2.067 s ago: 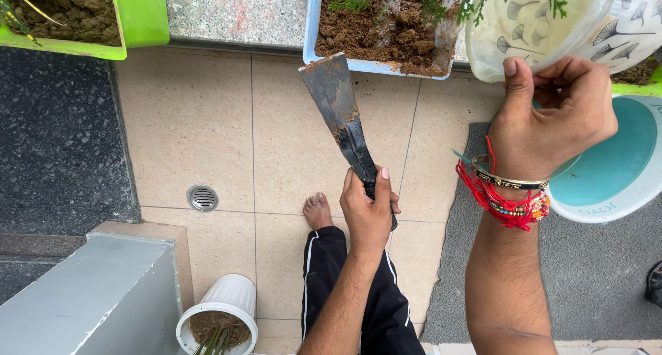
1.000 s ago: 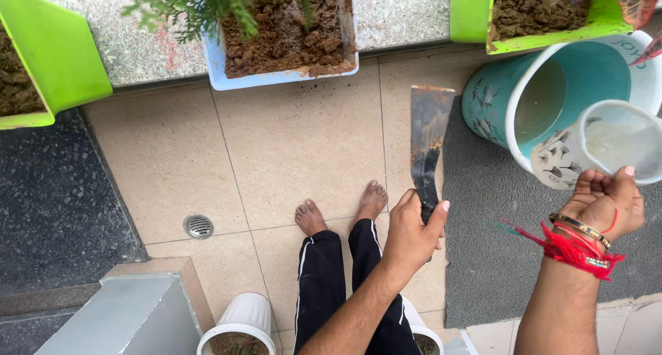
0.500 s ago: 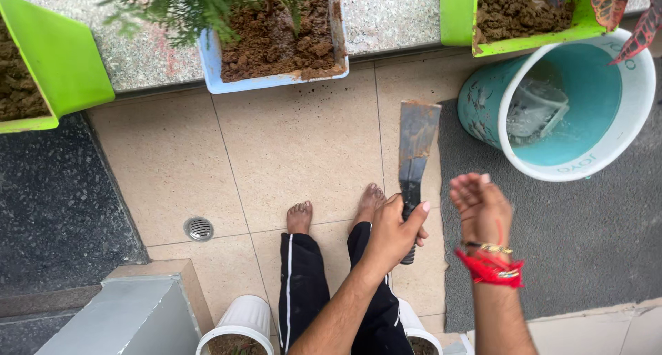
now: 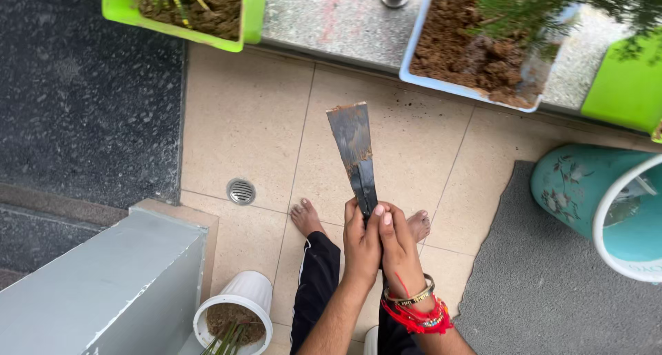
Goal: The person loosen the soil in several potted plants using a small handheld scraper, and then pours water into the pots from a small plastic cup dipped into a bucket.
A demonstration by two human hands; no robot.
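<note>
My left hand (image 4: 360, 241) and my right hand (image 4: 398, 243) are pressed side by side, both wrapped around the dark handle of a flat-bladed metal scraper (image 4: 354, 150). Its soil-stained blade points up and away from me, over the beige floor tiles. Red threads and bangles (image 4: 416, 311) circle my right wrist. Beyond the blade's tip, a blue planter (image 4: 466, 91) full of brown soil sits on a speckled stone ledge. My bare feet show just behind my hands.
A teal bucket (image 4: 578, 189) with a mug inside stands at right on a grey mat (image 4: 538, 286). Green planters (image 4: 243, 24) line the ledge. A floor drain (image 4: 241, 191), a grey box (image 4: 96, 286) and a white pot (image 4: 238, 307) lie at lower left.
My right hand dropped the mug into the teal bucket, then came across and closed on the scraper handle beside my left hand. My view swung left.
</note>
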